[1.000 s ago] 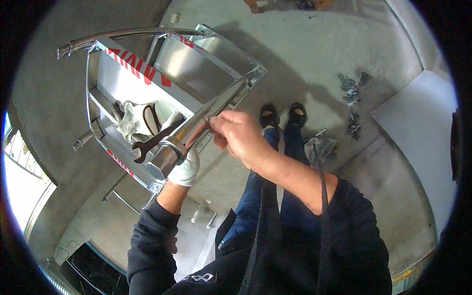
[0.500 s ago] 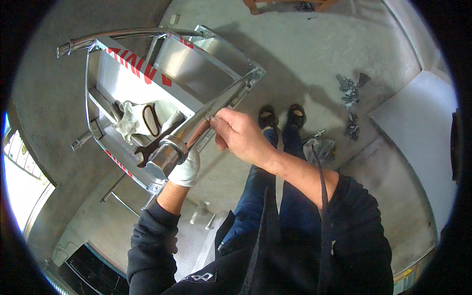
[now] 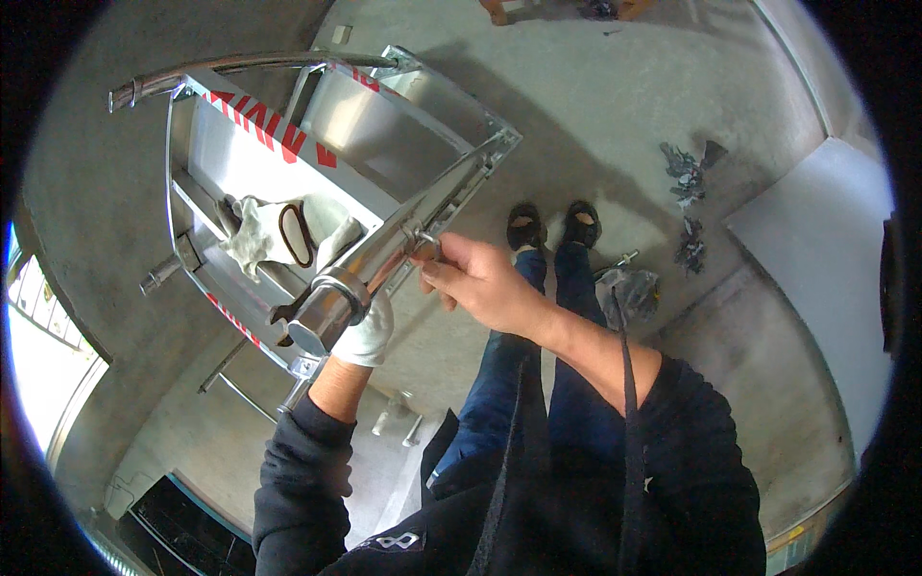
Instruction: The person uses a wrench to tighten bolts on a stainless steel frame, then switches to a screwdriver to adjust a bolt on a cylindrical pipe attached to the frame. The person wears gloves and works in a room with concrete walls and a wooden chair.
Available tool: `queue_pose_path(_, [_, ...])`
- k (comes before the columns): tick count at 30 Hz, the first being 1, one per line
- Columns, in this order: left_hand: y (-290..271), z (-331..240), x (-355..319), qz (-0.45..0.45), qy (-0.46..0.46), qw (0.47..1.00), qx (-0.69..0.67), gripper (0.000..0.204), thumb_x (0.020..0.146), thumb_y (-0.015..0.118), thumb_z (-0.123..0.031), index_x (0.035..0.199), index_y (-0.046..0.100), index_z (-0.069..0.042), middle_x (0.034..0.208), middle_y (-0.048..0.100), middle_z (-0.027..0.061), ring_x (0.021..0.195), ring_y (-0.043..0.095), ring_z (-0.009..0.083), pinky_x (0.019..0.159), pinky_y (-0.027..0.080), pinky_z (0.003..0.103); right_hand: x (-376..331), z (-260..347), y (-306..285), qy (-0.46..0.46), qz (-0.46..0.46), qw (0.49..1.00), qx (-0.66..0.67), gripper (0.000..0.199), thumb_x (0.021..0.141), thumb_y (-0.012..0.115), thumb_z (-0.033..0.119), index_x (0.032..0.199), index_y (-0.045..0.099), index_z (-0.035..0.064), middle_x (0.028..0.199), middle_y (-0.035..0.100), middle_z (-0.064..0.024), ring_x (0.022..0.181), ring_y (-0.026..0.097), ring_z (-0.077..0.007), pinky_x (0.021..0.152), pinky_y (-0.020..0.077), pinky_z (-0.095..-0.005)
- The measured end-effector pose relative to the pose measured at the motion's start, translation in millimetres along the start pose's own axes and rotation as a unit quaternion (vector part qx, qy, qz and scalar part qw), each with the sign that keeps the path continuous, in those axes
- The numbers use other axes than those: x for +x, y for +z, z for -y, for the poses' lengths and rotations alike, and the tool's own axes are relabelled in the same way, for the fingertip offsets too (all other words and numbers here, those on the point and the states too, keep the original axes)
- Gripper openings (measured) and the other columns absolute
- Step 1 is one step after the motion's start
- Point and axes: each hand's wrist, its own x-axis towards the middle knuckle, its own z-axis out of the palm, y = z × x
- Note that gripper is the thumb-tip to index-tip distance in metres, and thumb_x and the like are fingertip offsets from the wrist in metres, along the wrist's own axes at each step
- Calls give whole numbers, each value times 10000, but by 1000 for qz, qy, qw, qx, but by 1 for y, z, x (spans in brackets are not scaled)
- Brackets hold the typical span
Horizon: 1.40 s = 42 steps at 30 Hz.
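A polished metal tube (image 3: 331,302) with a ring collar and a flat capped end runs along the near side of a metal frame (image 3: 360,187). My right hand (image 3: 485,283), bare, pinches a small shiny metal fastener (image 3: 428,239) against the tube's side; its exact shape is hard to make out. My left hand (image 3: 367,338), in a white glove, reaches behind the tube, which hides most of its fingers. Beside that hand, the jaw of an open-ended wrench (image 3: 283,315) pokes out past the tube; the hand seems closed on its hidden shank. Grey-white work gloves (image 3: 264,235) lie inside the frame.
Red-marked strips (image 3: 274,125) line the frame, and a curved tube (image 3: 240,63) borders its far side. Dark scraps (image 3: 687,178) and a clear plastic bag (image 3: 629,293) lie on the concrete floor. A pale panel (image 3: 816,259) stands at right. Small metal parts (image 3: 411,430) lie below.
My right hand has shifted slightly right and down, and the small metal fastener now shows at its fingertips. The wrench jaw has moved a little toward the tube, and less of its shank shows.
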Motion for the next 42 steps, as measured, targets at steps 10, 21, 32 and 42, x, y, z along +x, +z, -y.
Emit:
queue_pose_path(10, [5, -1, 3, -21, -14, 999, -41, 609, 886, 603, -456, 1262, 412, -17, 1165, 500, 126, 1096, 520, 216, 936, 445, 375, 1, 23, -8, 59, -5, 997, -49, 245, 983, 479, 277, 1028, 528, 41, 687, 576, -23, 550, 466, -53, 501, 395, -209])
queue_pose_path(21, [5, -5, 3, -22, 15, 999, 48, 540, 936, 533, -394, 1272, 431, 15, 1199, 544, 136, 1105, 537, 242, 949, 424, 372, 2, 16, -4, 35, 22, 999, -28, 259, 989, 463, 306, 970, 529, 57, 609, 537, -1, 508, 412, -36, 468, 344, -202])
queue_pose_path(32, [3, -4, 3, -20, 12, 998, 62, 543, 933, 531, -412, 1266, 446, 9, 1192, 556, 128, 1092, 548, 237, 934, 434, 363, 3, 15, -3, 27, -13, 998, -49, 285, 985, 467, 333, 919, 515, 60, 599, 538, -1, 514, 444, -37, 462, 353, -203])
queue_pose_path(42, [2, -2, 3, -29, 18, 997, 75, 524, 941, 531, -385, 1277, 445, 8, 1202, 550, 136, 1125, 532, 245, 958, 417, 371, 6, 20, -5, 35, -2, 996, -77, 269, 978, 488, 301, 880, 527, 54, 604, 551, -7, 492, 437, -43, 451, 349, -207])
